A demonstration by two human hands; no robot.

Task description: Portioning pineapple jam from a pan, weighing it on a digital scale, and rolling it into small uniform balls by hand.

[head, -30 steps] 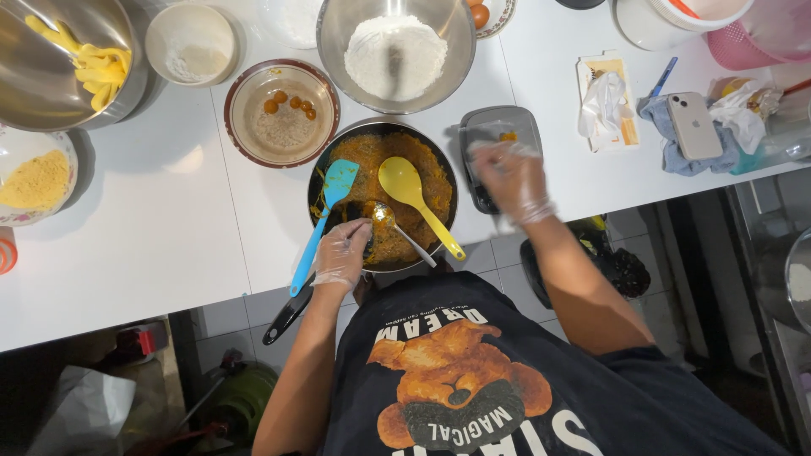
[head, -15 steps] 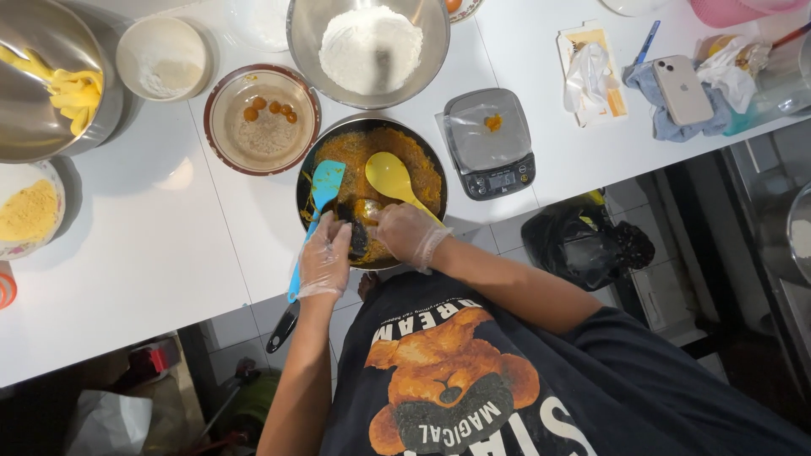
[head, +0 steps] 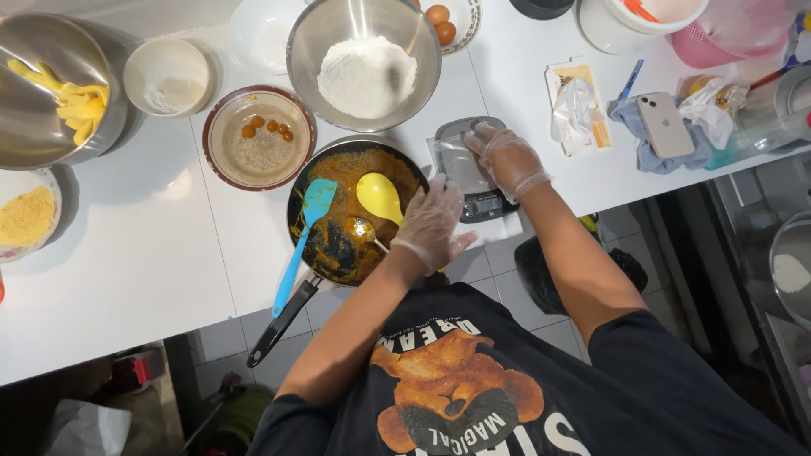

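Note:
A black frying pan (head: 334, 245) with orange-brown paste sits at the counter's front edge. In it lie a blue spatula (head: 304, 232), a yellow spoon (head: 378, 198) and a small metal spoon (head: 363, 230). My left hand (head: 432, 226), in a clear glove, hovers over the pan's right rim with fingers spread and nothing in it. My right hand (head: 507, 157), also gloved, rests flat on the plate of a grey kitchen scale (head: 470, 176) just right of the pan.
Behind the pan stand a steel bowl of flour (head: 365, 63), a brown bowl with yolks (head: 260, 138) and a small white bowl (head: 167, 78). A large steel bowl (head: 51, 89) stands at left. A phone (head: 664, 125) lies on a cloth at right.
My right hand has gone from the pan to the scale's plate. My left hand has let go near the blue spatula and shifted to the pan's right side.

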